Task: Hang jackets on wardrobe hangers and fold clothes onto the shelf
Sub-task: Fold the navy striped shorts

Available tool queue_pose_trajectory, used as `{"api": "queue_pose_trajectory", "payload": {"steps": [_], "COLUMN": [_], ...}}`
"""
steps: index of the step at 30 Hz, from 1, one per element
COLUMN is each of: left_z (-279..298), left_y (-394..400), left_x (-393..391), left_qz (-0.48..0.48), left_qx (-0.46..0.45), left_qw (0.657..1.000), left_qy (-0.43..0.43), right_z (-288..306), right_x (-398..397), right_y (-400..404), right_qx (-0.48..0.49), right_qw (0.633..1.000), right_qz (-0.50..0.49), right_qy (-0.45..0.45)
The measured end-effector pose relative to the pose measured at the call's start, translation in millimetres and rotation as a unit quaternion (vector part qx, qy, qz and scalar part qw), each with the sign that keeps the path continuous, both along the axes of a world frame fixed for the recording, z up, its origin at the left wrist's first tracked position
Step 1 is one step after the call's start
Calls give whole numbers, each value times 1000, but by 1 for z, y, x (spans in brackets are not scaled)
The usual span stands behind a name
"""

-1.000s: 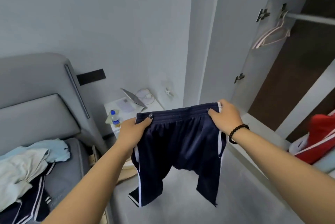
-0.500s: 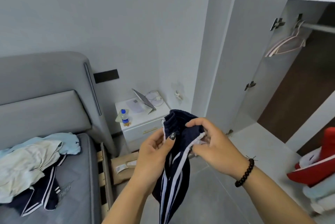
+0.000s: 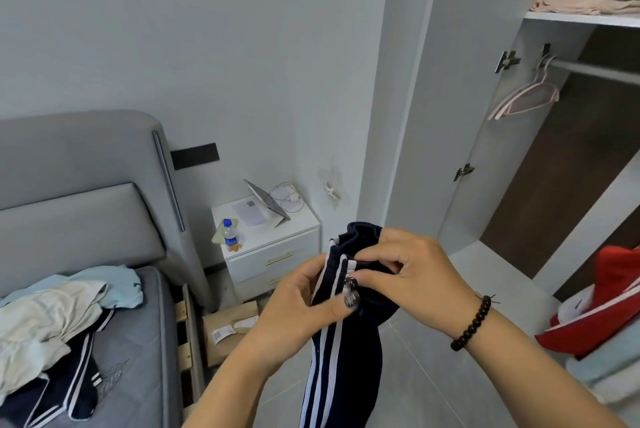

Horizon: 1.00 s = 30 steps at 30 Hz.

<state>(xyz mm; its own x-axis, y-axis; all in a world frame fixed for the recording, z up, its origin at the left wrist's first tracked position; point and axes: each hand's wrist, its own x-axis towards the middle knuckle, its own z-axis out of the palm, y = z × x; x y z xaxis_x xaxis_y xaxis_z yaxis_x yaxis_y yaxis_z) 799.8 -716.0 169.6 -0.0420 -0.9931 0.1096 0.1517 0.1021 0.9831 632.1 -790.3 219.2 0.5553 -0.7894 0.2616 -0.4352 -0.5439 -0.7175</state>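
Note:
Navy shorts (image 3: 341, 368) with white side stripes hang folded lengthwise in front of me, waistband up. My left hand (image 3: 304, 310) grips the striped edge from the left, thumb across the fabric. My right hand (image 3: 405, 271), with a bead bracelet at the wrist, pinches the waistband from the right, so both hands meet at the top. Pink hangers (image 3: 526, 98) hang on the wardrobe rail (image 3: 595, 69). Above it the shelf (image 3: 581, 19) carries a folded pink garment (image 3: 585, 5).
A pile of light blue, white and navy clothes (image 3: 59, 316) lies on the grey bed (image 3: 138, 358) at the left. A white nightstand (image 3: 273, 247) with a bottle stands by the wall. Red and white clothing (image 3: 595, 310) lies at the right. The wardrobe door (image 3: 460, 109) stands open.
The shorts were spread wide by the waistband; my hands have come together and folded them in half lengthwise. My view shifted slightly toward the bed.

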Motion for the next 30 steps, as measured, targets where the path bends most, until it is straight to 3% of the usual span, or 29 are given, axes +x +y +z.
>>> {"api": "queue_pose_trajectory", "payload": {"steps": [4,7,13,16,23,26,30], "left_z": [2,2,2,5,23,32,33], "left_y": [-4,-6,-7,-10,-25,-26,-26], "left_x": [-3,-3,18,36,74,89,106], "left_qz": [20,16,31,36,100,118,107], "left_qx": [-1,-17,-23,-20,-21,-30,-41], "left_qw": [999,999,999,996,955,945,942], "left_qy": [-47,-48,-34,-81,-278,-303,-317], "right_z": [-4,-4,-13,-3,28,36,47], "right_x": [0,-1,-16,-12,36,57,74], "right_y": [-4,-10,-38,-48,-58,-61,-62], "right_qx": [-54,-20,-32,-4,-31,-19,-29], "right_qw": [998,999,974,973,996,998,988], "right_qz": [19,34,153,135,24,28,77], "right_qy": [-17,-23,163,190,79,60,134]}}
